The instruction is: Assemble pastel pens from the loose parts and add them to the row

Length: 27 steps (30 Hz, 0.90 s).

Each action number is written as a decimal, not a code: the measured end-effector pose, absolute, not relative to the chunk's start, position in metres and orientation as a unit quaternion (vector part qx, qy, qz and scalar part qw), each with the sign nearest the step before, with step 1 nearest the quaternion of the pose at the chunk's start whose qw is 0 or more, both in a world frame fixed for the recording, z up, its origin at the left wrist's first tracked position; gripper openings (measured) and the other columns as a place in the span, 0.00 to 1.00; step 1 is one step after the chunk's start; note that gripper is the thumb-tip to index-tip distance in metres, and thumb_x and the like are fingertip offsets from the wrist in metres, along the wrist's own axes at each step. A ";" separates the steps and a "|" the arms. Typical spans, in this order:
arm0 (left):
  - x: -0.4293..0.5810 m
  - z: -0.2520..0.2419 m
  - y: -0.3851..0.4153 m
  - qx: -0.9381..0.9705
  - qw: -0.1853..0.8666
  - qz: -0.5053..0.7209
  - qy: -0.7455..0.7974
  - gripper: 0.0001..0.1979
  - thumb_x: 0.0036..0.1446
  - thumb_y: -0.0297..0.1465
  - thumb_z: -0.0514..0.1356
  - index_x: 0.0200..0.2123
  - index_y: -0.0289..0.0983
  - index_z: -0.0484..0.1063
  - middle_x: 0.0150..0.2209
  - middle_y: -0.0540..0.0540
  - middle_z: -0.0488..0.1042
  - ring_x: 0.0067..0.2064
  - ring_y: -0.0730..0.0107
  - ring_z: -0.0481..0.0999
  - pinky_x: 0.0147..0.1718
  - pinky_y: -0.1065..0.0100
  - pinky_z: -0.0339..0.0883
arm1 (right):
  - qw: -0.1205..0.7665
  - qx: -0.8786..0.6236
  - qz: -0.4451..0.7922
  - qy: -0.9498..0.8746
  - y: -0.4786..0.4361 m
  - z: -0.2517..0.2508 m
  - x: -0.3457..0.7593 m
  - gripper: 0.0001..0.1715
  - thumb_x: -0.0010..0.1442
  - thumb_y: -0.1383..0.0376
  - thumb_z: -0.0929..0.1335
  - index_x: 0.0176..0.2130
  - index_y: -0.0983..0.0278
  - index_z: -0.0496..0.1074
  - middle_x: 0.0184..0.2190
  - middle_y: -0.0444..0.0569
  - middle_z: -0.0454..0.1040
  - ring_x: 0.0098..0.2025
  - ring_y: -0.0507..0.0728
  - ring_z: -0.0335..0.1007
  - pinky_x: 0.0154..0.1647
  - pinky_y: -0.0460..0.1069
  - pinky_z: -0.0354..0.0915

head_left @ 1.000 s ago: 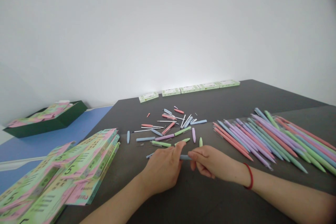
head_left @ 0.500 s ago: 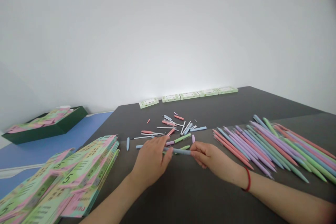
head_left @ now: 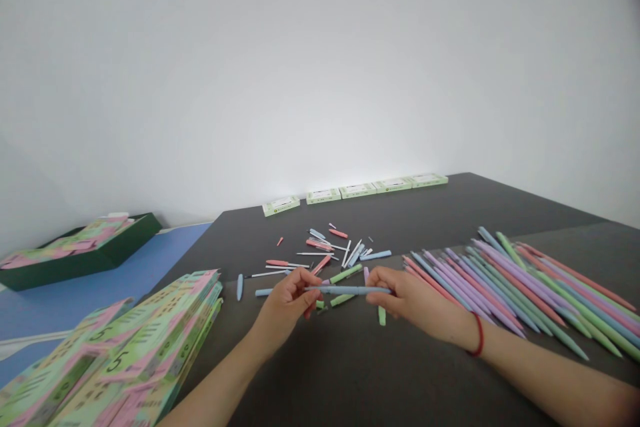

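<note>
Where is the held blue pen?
Head view, just right of centre: the blue pen is held by left hand and right hand, left of the pen pile.

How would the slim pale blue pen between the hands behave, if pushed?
The slim pale blue pen is probably stiff: it runs straight between the left hand and the right hand. Looking round, it may roll if loose; being thin, it is likely light.

The head view looks forward and down from behind the fingers (head_left: 301, 277), seemingly near, facing the wall (head_left: 320, 67) beyond.
</note>
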<state>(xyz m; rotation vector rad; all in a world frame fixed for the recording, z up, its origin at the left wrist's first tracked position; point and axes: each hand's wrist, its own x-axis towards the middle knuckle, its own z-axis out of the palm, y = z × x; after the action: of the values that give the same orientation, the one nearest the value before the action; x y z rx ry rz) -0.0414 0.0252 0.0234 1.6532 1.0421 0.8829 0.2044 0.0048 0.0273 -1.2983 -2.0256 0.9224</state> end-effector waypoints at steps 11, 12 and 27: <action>-0.043 0.023 0.021 0.699 0.433 0.385 0.420 0.06 0.53 0.31 0.61 0.34 0.37 0.70 0.31 0.51 0.71 0.32 0.71 0.70 0.33 0.71 0.63 | 0.233 -0.463 0.368 -0.772 0.002 0.034 0.207 0.13 0.60 0.55 0.64 0.34 0.63 0.67 0.20 0.39 0.63 0.22 0.50 0.59 0.23 0.44 0.53; -0.043 0.023 0.021 0.700 0.429 0.384 0.421 0.06 0.53 0.31 0.60 0.35 0.37 0.70 0.31 0.51 0.71 0.32 0.70 0.70 0.33 0.70 0.63 | 0.245 -0.473 0.312 -0.787 0.002 0.035 0.208 0.10 0.58 0.57 0.66 0.34 0.62 0.67 0.22 0.39 0.64 0.24 0.50 0.59 0.24 0.44 0.52; -0.046 0.027 0.027 0.699 0.403 0.395 0.439 0.04 0.54 0.29 0.58 0.35 0.36 0.68 0.29 0.51 0.70 0.31 0.71 0.70 0.33 0.69 0.64 | 0.237 -0.470 0.259 -0.810 0.005 0.041 0.213 0.07 0.61 0.60 0.64 0.35 0.61 0.68 0.28 0.43 0.70 0.31 0.54 0.66 0.32 0.47 0.60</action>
<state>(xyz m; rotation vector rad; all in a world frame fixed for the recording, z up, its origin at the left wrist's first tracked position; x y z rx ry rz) -0.0465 0.0273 0.0274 1.7661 1.1091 0.9973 0.2128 0.0046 0.0406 -1.2869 -2.2204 0.7095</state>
